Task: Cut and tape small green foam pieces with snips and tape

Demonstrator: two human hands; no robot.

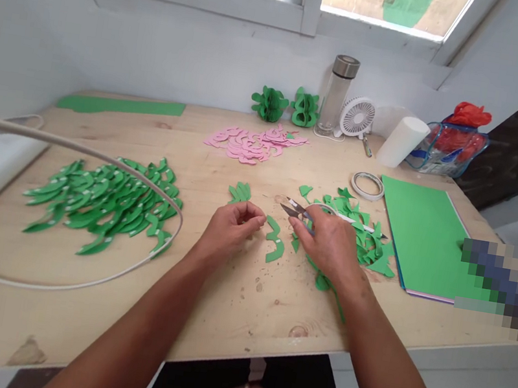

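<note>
Gripping scissors in right hand, over middle of surface, blades pointing left and slightly parted. Curling left hand nearby, fingertips drawn together; can't tell if pinching anything. See curved green cutout right beside left fingertips, lying between hands. Also see small green stack just past left hand on far-edge side, green scraps under and around right hand, big pile of green cutouts toward left edge, pink cutouts toward far edge. Near right edge, see green sheets, roll of tape by their far left corner. Along far edge, see bottle and fan.
</note>
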